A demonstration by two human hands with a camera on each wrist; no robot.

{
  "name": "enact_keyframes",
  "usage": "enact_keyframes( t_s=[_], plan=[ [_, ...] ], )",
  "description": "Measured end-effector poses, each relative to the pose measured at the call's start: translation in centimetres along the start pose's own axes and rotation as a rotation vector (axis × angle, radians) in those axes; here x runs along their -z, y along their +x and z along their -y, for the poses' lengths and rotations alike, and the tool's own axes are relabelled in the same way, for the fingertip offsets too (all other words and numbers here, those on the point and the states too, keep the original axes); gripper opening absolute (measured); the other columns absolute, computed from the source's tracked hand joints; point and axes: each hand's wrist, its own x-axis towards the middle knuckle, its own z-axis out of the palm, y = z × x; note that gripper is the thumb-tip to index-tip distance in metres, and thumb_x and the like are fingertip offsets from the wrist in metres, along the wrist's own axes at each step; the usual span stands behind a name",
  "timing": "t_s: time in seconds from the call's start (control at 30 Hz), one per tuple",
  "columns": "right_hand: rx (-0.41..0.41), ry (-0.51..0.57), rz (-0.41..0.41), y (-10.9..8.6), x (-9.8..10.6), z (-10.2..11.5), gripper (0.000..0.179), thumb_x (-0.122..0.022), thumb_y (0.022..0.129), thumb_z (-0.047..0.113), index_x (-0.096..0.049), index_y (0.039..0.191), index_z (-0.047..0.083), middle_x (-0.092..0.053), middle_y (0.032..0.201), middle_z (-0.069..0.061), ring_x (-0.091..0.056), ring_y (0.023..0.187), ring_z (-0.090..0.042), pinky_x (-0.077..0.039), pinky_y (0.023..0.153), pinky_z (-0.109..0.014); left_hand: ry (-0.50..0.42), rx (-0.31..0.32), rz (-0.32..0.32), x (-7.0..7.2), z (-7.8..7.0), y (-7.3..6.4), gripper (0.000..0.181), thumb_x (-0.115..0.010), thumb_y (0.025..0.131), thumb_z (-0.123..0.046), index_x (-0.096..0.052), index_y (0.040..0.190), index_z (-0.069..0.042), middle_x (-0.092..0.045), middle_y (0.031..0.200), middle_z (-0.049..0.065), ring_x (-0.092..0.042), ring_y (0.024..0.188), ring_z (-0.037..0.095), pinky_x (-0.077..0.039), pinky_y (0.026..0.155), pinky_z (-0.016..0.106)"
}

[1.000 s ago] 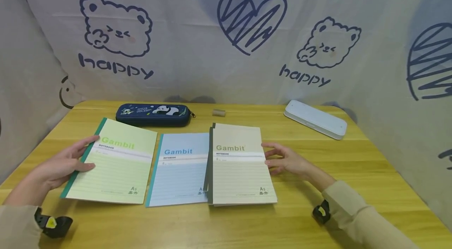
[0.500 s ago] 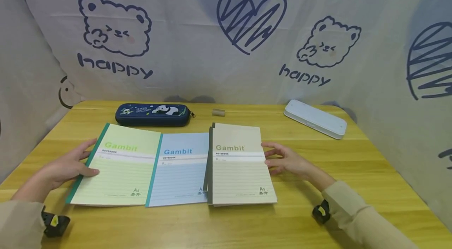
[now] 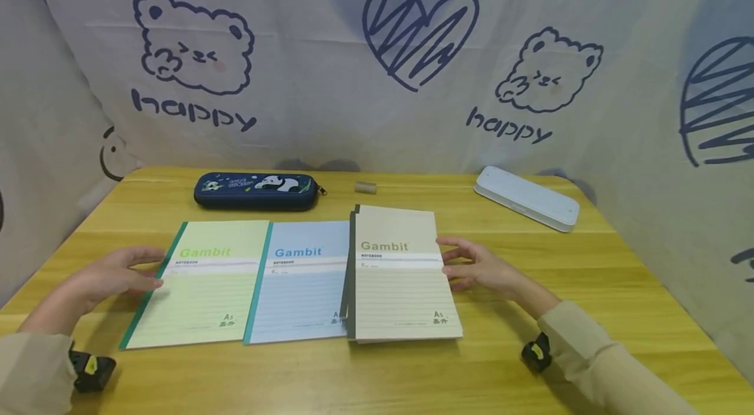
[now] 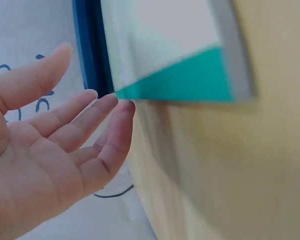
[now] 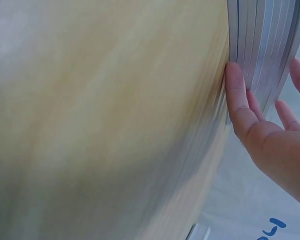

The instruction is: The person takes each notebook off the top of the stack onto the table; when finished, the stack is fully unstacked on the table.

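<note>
Here lies the pale-green paper notebook [image 3: 197, 300] with its smooth teal spine strip, flat on the left side of the table, its right edge meeting the teal spine of a light-blue paper notebook [image 3: 300, 300]. The left hand [image 3: 112, 279] is beside that green spine, fingers spread and gently bent, thumb well apart from them, gripping nothing. Across to a thick rectangular stack of beige-covered notebooks [image 3: 403, 300], dark-spined, slightly uneven, overlapping the blue one's right side; the wrist view shows its layered, pale page edges. The right hand [image 3: 476, 266] sets its fingertips against that right edge, fingers loosely extended, the hand relaxed rather than clenched. Behind them sit a rounded navy pencil case [image 3: 256, 192] with a panda print, a short brownish cylinder [image 3: 365, 188] and a glossy white oblong box [image 3: 527, 200], all on yellow, wood-grained tabletop [image 3: 501, 369] before creased white cloth [image 3: 306, 94].
</note>
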Motion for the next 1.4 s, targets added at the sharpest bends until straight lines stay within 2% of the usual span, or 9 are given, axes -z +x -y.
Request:
enact_keyframes(
  t_s=[0.13,0.33,0.5,0.8,1.0,1.23,1.4],
  plan=[
    [0.0,0.001,0.001,0.0,0.0,0.0,0.063,-0.059,0.086,0.007,-0.024,0.138,-0.001,-0.036,0.12,-0.026,-0.057,0.089,-0.024,-0.05,0.075,-0.043,0.001,-0.013,-0.042,-0.2,-0.9,0.2,0.064,-0.055,0.088,-0.017,-0.022,0.128,0.021,-0.025,0.13,0.039,-0.035,0.112,0.049,-0.041,0.083,0.05],
    [0.012,0.005,0.004,0.1,0.1,-0.2,0.064,-0.059,0.086,0.008,-0.024,0.138,-0.001,-0.036,0.12,-0.028,-0.057,0.089,-0.025,-0.049,0.076,-0.043,-0.028,-0.04,-0.115,-1.3,-3.2,1.1,0.055,-0.055,0.089,-0.016,-0.032,0.128,0.016,-0.043,0.123,0.032,-0.05,0.102,0.033,-0.047,0.074,0.037],
    [0.011,0.001,0.002,0.0,0.0,-0.3,0.063,-0.059,0.085,0.007,-0.025,0.137,-0.002,-0.038,0.119,-0.027,-0.057,0.088,-0.024,-0.05,0.075,-0.043,-0.107,-0.059,-0.123,-2.3,-5.7,2.1,0.05,-0.053,0.09,-0.013,-0.033,0.129,0.013,-0.047,0.12,0.029,-0.053,0.098,0.029,-0.047,0.077,0.038],
    [0.012,-0.011,0.003,0.0,0.1,-0.3,0.064,-0.059,0.086,0.011,-0.023,0.138,-0.001,-0.035,0.122,-0.029,-0.057,0.089,-0.025,-0.049,0.076,-0.043,-0.194,-0.166,-0.153,-4.2,-10.1,3.2,0.04,-0.051,0.091,-0.013,-0.042,0.124,0.009,-0.05,0.118,0.027,-0.057,0.096,0.028,-0.048,0.08,0.039],
    [0.002,-0.004,0.002,0.0,0.2,-0.3,0.065,-0.06,0.086,0.01,-0.023,0.139,0.0,-0.035,0.123,-0.028,-0.057,0.09,-0.025,-0.049,0.077,-0.043,-0.237,-0.208,-0.141,-5.5,-12.1,4.0,0.038,-0.053,0.09,-0.014,-0.046,0.122,0.007,-0.054,0.114,0.024,-0.058,0.092,0.024,-0.047,0.081,0.04],
    [0.007,0.0,-0.004,0.0,0.2,-0.5,0.066,-0.06,0.085,0.01,-0.023,0.138,-0.002,-0.037,0.121,-0.027,-0.057,0.09,-0.026,-0.049,0.077,-0.043,-0.285,-0.247,-0.09,-7.7,-14.0,5.6,0.033,-0.052,0.09,-0.01,-0.05,0.119,0.004,-0.058,0.108,0.02,-0.058,0.094,0.031,-0.047,0.081,0.041],
    [0.018,-0.004,0.001,0.0,0.3,-0.5,0.065,-0.06,0.085,0.011,-0.023,0.137,-0.004,-0.038,0.121,-0.026,-0.057,0.091,-0.026,-0.049,0.077,-0.042,-0.308,-0.266,-0.073,-9.2,-15.4,6.4,0.033,-0.054,0.089,-0.009,-0.051,0.119,0.002,-0.058,0.107,0.019,-0.058,0.093,0.03,-0.048,0.079,0.038]
  ],
)
